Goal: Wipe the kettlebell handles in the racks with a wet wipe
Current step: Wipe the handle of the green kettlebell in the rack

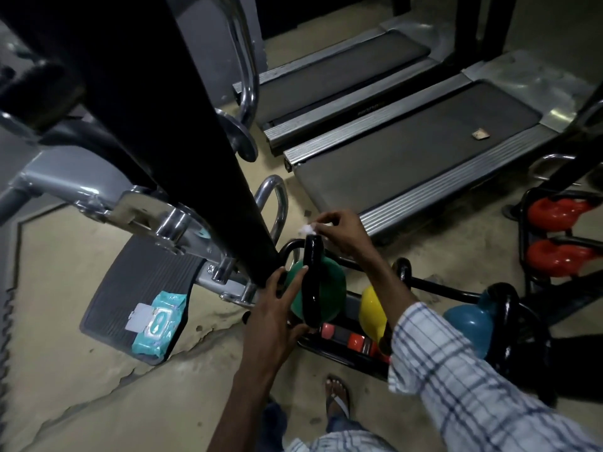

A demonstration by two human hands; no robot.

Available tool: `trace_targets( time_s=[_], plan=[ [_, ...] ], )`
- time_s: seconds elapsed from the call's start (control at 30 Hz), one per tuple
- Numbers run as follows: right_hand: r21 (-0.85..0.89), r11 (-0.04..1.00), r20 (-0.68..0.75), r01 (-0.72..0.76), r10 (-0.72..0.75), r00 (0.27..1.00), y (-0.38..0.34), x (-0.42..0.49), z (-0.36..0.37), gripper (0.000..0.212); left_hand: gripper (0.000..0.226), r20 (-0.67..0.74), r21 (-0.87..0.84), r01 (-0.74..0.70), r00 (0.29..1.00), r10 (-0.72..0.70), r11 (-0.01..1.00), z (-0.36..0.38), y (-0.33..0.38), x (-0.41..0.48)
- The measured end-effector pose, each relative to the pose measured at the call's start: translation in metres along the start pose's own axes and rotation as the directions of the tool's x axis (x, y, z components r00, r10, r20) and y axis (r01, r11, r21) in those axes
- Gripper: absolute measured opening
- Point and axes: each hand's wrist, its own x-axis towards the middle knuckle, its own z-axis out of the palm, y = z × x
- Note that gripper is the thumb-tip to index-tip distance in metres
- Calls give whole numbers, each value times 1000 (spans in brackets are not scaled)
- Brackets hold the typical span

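Observation:
A green kettlebell [329, 288] with a glossy black handle [311, 272] sits at the left end of a low black rack [430, 283]. My left hand [277, 308] holds the green body, fingers spread round its left side. My right hand [339, 230] hovers over the top of the handle and pinches a small white wet wipe [306, 228]. A yellow kettlebell [373, 309] and a teal kettlebell [470, 321] stand further right in the same rack.
A teal wet-wipe pack [158, 322] lies on a grey ribbed footplate [130, 288] at left. A black machine post [182, 135] rises beside the rack. Two treadmills [408, 151] lie behind. Red kettlebells [554, 236] sit in a second rack at right. My sandalled foot [337, 398] stands below.

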Motion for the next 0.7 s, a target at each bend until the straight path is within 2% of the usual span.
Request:
trace_targets(
  time_s=[0.07, 0.1, 0.23, 0.3, 0.33, 0.37, 0.4, 0.47, 0.5, 0.53, 0.57, 0.63, 0.7],
  plan=[
    [-169, 979, 174, 117, -87, 981, -18, -5, -9, 7, 123, -1, -5, -8, 1000, 8, 1000, 0, -1, 1],
    [-248, 959, 249, 139, -75, 965, -27, 0, -12, 8, 121, -4, -5, -12, 1000, 12, 1000, -1, -1, 2],
    [-468, 881, 323, 75, 92, 942, -43, 40, -12, 20, 119, -16, -3, -18, 1000, 18, 1000, -2, 1, 2],
    [-587, 792, 361, 167, 72, 930, -45, 40, -12, 23, 117, -17, 2, -12, 1000, 12, 1000, -1, 0, 1],
    [-602, 765, 378, 231, 18, 925, -49, 28, -13, 22, 116, -16, -2, -11, 1000, 11, 1000, 0, -1, 0],
    [-539, 798, 399, 269, -40, 916, -52, 20, -7, 20, 114, -21, -3, -14, 1000, 14, 1000, 0, -1, 1],
    [-442, 871, 370, 216, -42, 928, -51, 16, -2, 21, 112, -27, -1, -22, 999, 22, 1000, 1, -2, 1],
    [-585, 783, 417, 210, 68, 906, -58, 20, 3, 21, 112, -25, -3, -27, 999, 27, 1000, 0, -2, 3],
    [-608, 789, 343, 89, 159, 926, -68, 28, 7, 20, 114, -23, -8, -24, 999, 24, 1000, 0, -1, 2],
    [-624, 780, 264, 43, 159, 951, -79, 33, 10, 23, 115, -26, -10, -19, 999, 19, 1000, -1, 0, 2],
    [-635, 768, 252, 83, 104, 962, -79, 34, 9, 27, 116, -29, -5, -16, 999, 16, 1000, -1, 1, 1],
    [-660, 740, 325, 132, 123, 938, -80, 27, 13, 33, 115, -28, 11, -13, 1000, 13, 1000, 0, 1, 0],
    [-652, 741, 408, 163, 161, 899, -87, 12, 16, 29, 113, -19, 15, -9, 1000, 9, 1000, 1, 1, 1]
  ],
)
